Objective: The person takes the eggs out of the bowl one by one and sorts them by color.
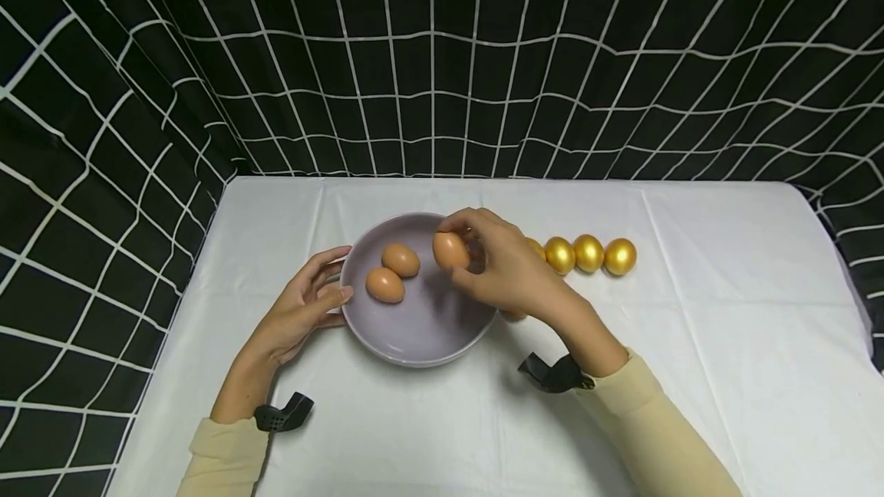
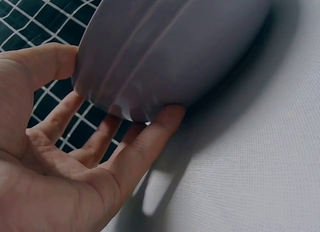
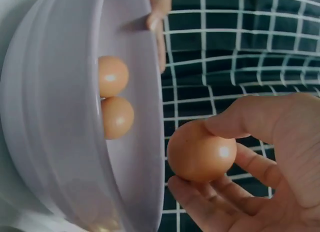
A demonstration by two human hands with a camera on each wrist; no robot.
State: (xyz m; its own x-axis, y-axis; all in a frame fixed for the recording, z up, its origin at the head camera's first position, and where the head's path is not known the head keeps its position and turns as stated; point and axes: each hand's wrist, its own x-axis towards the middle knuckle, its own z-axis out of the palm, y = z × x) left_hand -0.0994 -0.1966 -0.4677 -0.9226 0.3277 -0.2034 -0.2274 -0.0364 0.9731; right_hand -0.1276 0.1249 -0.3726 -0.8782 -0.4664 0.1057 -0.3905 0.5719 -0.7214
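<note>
A wide mauve bowl (image 1: 421, 336) stands on the white cloth, and two brown eggs (image 1: 384, 285) lie together in its left half. My right hand (image 1: 507, 263) pinches a third brown egg (image 3: 201, 151) between thumb and fingers, over the bowl's right side. In the right wrist view this egg is apart from the rim. My left hand (image 1: 304, 305) holds the bowl's left side, its thumb at the rim and the other fingers (image 2: 150, 144) against the outer wall.
Several golden eggs (image 1: 588, 253) sit in a row right of the bowl, partly hidden by my right hand. Beneath my right wrist a brown rounded thing (image 1: 514, 316) shows slightly. Black cloth with a white grid (image 1: 414, 67) hangs behind and beside the table (image 1: 725, 251).
</note>
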